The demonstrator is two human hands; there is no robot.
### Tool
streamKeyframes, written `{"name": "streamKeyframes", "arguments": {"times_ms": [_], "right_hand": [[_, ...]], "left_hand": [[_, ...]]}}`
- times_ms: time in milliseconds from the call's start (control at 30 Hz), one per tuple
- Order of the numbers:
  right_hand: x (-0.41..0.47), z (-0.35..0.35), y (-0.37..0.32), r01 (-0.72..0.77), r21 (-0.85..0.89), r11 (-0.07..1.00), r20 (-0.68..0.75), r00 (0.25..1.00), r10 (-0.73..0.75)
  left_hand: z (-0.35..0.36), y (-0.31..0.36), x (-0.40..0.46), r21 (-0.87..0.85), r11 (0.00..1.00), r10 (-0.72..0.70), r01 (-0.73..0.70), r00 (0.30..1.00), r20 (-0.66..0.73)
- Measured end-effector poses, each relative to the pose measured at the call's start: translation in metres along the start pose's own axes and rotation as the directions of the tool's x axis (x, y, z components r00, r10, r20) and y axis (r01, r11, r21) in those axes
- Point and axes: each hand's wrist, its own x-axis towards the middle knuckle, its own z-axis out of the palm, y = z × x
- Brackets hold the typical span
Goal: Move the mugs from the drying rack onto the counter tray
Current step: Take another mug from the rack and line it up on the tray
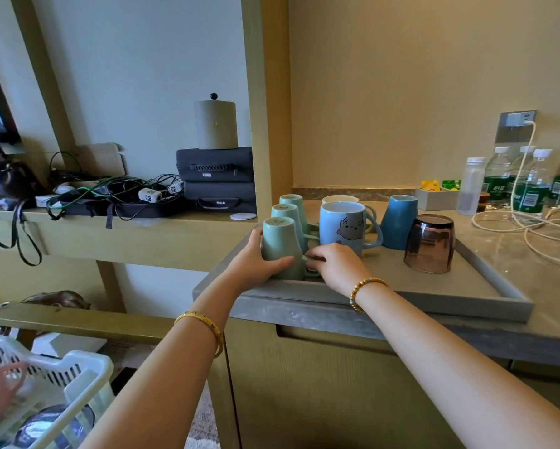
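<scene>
Mug set upside down on tray, lined up behind two matching ones.
Left hand wraps its body; right hand fingers pinch the handle, steadying it.

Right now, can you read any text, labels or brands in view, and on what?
None reads clearly.
Water bottles: green labels with QR codes, print too blurred.
Black cases: small white tags, unreadable.
Cable adapters: QR stickers only.
Blue mug: a cartoon, no words.
Tea packets: logo too small.
</scene>
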Motion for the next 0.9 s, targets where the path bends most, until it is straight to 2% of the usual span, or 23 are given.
{"name": "streamKeyframes", "arguments": {"times_ms": [167, 333, 800, 900], "right_hand": [[0.002, 0.004, 0.002, -0.067, -0.097, 0.993, -0.106, 0.993, 0.057], [0.004, 0.006, 0.004, -0.122, -0.081, 0.989, -0.114, 0.987, 0.113], [0.003, 0.007, 0.003, -0.096, -0.102, 0.99, -0.103, 0.991, 0.085], [-0.002, 0.003, -0.003, -0.06, -0.069, 0.996, -0.2, 0.979, 0.045]], "left_hand": [[0.008, -0.005, 0.003, 0.106, 0.994, -0.006, 0.016, 0.996, -0.089], [0.011, -0.007, 0.002, 0.187, 0.982, 0.015, 0.01, 0.992, -0.129], [0.015, -0.007, -0.002, 0.258, 0.966, 0.057, -0.008, 0.982, -0.18], [0.012, -0.009, -0.012, 0.264, 0.962, 0.109, -0.063, 0.981, -0.162]]}}
